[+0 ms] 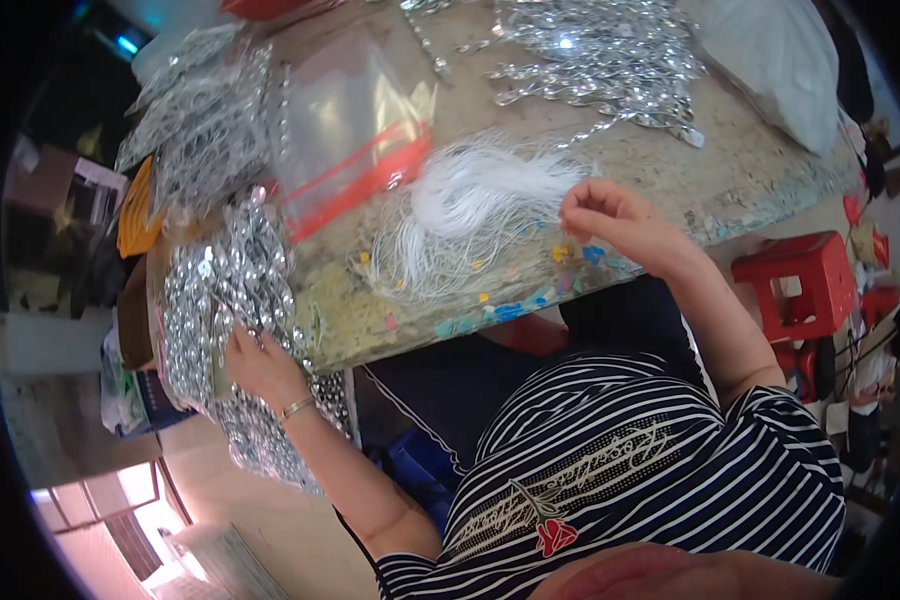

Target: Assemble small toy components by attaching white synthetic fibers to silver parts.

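Observation:
My left hand point(267, 372), a band on its wrist, is over a thick bunch of shiny silver bead strands point(225, 265) at the table's left edge. Its fingers are closed at the strands; how many they grip is hidden. My right hand point(625, 225) is raised at the right end of a looped bundle of thin white strings point(460, 195). There the fingers are curled with thumb and forefinger together, and I cannot make out what is between them. The loose ends of the strings fan out toward the near edge.
A clear plastic bag point(335, 125) with a red band lies beyond the strings. Bagged silver strands point(210, 120) are piled far left, more loose strands point(600, 60) at the back. A white bag point(775, 65) stands far right. A red stool point(795, 280) is beside the worn table point(770, 190).

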`<act>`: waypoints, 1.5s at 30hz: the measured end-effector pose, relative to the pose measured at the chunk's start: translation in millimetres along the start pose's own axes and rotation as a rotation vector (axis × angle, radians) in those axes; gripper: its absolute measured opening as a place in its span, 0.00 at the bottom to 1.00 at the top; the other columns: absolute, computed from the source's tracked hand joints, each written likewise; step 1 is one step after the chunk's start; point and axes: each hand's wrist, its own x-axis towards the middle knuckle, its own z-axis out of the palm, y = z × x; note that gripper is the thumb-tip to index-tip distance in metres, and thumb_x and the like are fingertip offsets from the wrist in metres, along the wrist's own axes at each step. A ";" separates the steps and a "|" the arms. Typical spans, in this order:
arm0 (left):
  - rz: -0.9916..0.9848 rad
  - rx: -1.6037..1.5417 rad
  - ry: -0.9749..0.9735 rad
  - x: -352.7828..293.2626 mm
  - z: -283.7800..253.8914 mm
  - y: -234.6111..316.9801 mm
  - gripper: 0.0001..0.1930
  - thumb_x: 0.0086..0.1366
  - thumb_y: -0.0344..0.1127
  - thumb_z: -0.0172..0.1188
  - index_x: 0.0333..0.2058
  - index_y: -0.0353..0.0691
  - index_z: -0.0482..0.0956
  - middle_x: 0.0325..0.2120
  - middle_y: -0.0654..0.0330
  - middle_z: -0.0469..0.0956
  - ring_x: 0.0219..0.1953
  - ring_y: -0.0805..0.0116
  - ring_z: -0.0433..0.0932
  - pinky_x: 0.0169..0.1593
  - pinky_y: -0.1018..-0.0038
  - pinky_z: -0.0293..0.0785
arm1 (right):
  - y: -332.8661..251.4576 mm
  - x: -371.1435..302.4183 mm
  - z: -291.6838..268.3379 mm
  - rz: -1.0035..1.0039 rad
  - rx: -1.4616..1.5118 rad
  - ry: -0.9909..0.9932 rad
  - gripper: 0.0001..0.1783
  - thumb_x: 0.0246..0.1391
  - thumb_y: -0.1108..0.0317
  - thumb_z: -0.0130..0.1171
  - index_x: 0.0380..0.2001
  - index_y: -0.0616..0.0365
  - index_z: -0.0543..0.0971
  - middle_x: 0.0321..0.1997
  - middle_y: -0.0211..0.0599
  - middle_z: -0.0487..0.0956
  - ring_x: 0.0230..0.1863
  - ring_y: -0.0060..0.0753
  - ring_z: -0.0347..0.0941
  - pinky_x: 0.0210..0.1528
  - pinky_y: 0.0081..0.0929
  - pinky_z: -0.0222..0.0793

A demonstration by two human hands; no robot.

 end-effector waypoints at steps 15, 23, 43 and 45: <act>0.113 -0.547 0.062 -80.1 -51.8 114.8 0.12 0.59 0.23 0.53 0.42 0.30 0.75 0.43 0.51 0.72 0.44 0.58 0.71 0.48 0.69 0.67 | 23.2 75.6 -92.1 -0.381 -1.152 0.428 0.07 0.47 0.72 0.54 0.32 0.57 0.73 0.36 0.37 0.73 0.42 0.44 0.68 0.45 0.36 0.63; 0.038 -0.920 -0.232 -101.8 -48.9 143.8 0.11 0.62 0.24 0.51 0.43 0.31 0.74 0.39 0.57 0.73 0.38 0.71 0.73 0.40 0.80 0.69 | -50.6 21.9 -53.0 -0.626 -0.782 0.357 0.04 0.52 0.72 0.52 0.32 0.58 0.72 0.31 0.37 0.72 0.35 0.36 0.68 0.39 0.29 0.63; -0.608 -1.782 -0.685 -37.2 -73.7 223.1 0.23 0.67 0.32 0.46 0.59 0.35 0.57 0.47 0.52 0.69 0.40 0.67 0.75 0.39 0.72 0.75 | -12.5 -52.7 75.5 -0.775 -0.331 -0.492 0.13 0.46 0.77 0.57 0.38 0.57 0.75 0.48 0.40 0.73 0.48 0.42 0.69 0.47 0.33 0.67; -0.454 -1.860 -0.547 -30.1 -73.2 213.0 0.24 0.64 0.27 0.49 0.58 0.37 0.58 0.45 0.55 0.70 0.36 0.73 0.74 0.33 0.78 0.74 | -6.7 -47.8 76.1 -0.787 -0.362 -0.474 0.14 0.45 0.78 0.57 0.38 0.56 0.76 0.48 0.39 0.74 0.48 0.42 0.71 0.46 0.32 0.69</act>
